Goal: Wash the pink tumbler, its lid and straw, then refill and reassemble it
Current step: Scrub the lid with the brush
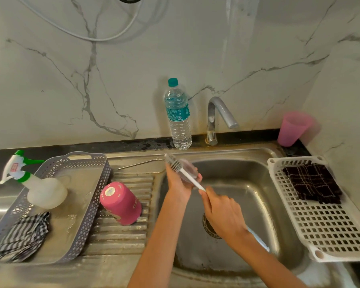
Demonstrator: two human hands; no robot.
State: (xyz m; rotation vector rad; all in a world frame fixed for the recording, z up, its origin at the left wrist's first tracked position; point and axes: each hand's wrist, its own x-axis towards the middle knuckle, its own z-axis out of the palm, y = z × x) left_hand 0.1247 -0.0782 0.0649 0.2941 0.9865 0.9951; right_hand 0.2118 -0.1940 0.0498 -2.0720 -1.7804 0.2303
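I see my left grip (178,181) clamped on the clear lid (188,170), right grip (222,210) on the brush (187,175); bottle (178,115) label unreadable; sink (247,204) basin open below.

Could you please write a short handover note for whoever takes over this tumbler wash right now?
Left hand: holds the clear round tumbler lid over the steel sink.
Right hand: fingers grip the long white bottle brush, bristles against the lid.
Pink metal tumbler: upside down on the ribbed drainboard.
Bent metal straw: lying on the sink's back ledge.
Clear plastic water bottle with teal cap: beside the tap, capped; no water running.
Done: tumbler apparently washed.
Left: finish the lid; straw unclear, wash if needed; refill; reassemble.
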